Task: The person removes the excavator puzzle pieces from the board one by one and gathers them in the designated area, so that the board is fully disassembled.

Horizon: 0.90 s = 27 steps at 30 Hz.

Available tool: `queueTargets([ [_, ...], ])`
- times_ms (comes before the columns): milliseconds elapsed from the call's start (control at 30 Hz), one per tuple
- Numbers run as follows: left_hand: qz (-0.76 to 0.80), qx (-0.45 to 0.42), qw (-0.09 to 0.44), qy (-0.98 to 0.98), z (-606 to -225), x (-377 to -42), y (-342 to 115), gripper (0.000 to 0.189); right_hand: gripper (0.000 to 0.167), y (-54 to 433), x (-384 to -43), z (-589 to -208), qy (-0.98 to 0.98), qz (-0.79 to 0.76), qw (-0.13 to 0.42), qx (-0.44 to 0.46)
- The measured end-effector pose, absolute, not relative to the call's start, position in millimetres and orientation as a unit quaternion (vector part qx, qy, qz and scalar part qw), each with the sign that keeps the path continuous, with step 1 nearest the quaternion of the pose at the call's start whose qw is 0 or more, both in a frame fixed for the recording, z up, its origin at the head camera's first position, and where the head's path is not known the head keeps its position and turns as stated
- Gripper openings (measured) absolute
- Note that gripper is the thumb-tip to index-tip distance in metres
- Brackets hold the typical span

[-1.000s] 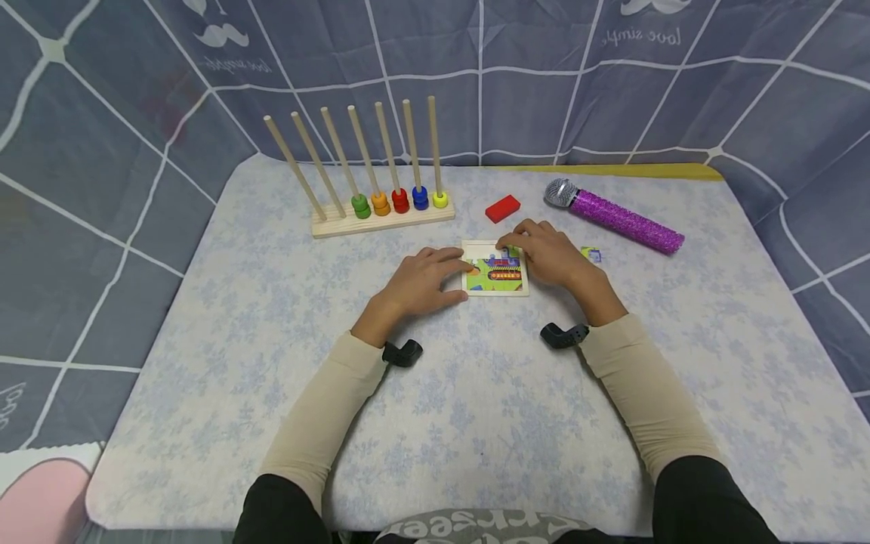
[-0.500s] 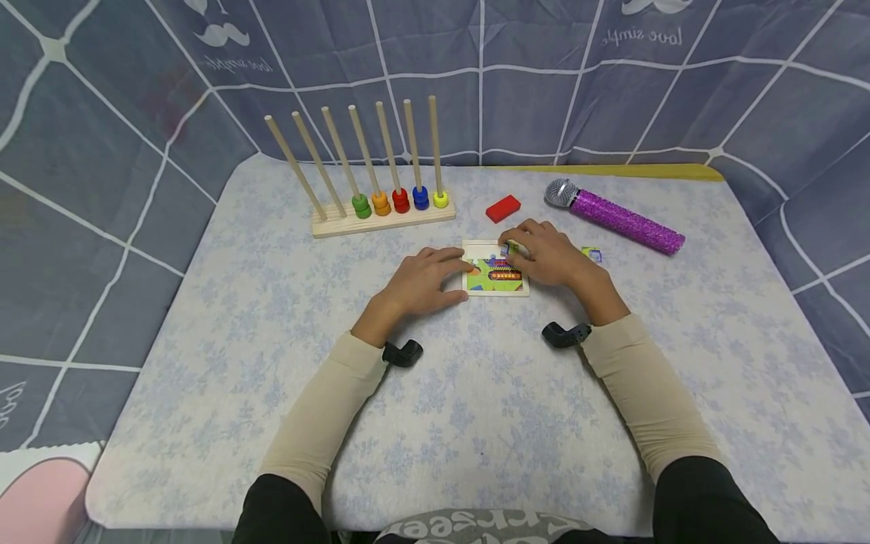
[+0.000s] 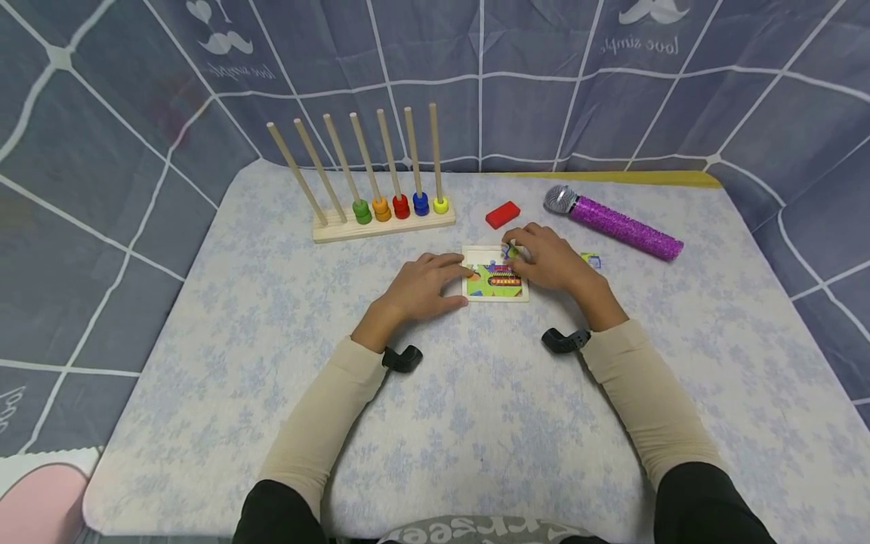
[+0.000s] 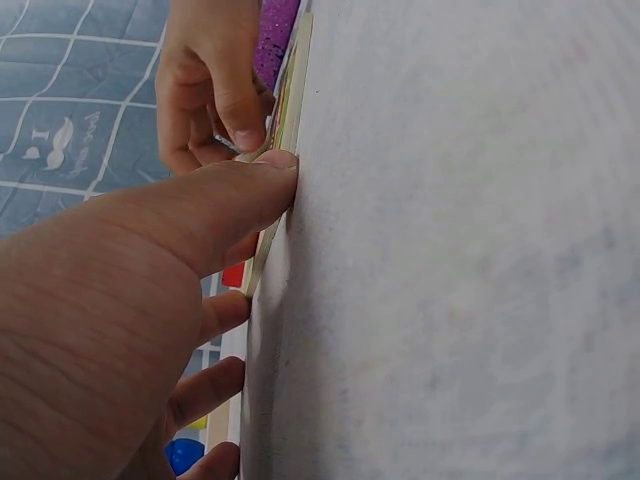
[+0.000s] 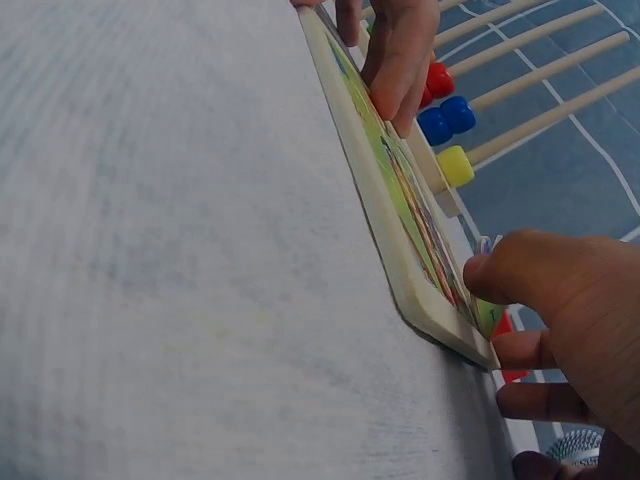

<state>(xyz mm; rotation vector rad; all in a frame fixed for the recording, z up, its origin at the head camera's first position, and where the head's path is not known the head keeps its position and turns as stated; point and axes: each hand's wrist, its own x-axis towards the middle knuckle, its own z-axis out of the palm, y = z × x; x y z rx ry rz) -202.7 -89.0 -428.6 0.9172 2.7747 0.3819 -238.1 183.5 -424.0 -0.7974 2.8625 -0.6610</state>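
Resting at the left side of the puzzle tray (image 3: 482, 255), your left hand (image 3: 423, 287) has its fingers stretched and spread, with the thumb at the near corner and the index fingertip lying over the left rim; it has no grip closed round anything. The tray lies flat on the bench (image 3: 435, 423) between your two hands, its fitted part showing a printed vehicle on tracks against green. Your right hand (image 3: 549, 258) has its thumb and index finger drawn close together, pinching a small puzzle piece (image 3: 510, 251) over the tray's far right corner, while its other fingers bend loosely; you can't tell from these views whether that piece touches the tray. Just to the right of your right hand, a loose piece (image 3: 591, 261) lies on the bench. Ahead of the same hand and slightly left, past the tray, sits a red block (image 3: 502, 214). Farther ahead and to the right of it lies a glittery purple microphone (image 3: 621, 227), its silver head pointing left. Ahead of your left hand stands a wooden peg rack (image 3: 333, 233) with seven pegs, five of them carrying beads in green, orange, red, blue and yellow. Each wrist wears a black strap.
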Motion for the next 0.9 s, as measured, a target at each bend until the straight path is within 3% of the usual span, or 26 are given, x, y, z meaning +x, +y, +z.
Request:
queueTargets([
  [900,0.131,0.312,0.090,0.937,-430.5,-201.3,-89.4,0.054,0.040,179.4,-236.3,-425.2,0.945,-0.229,0.050,-0.226],
])
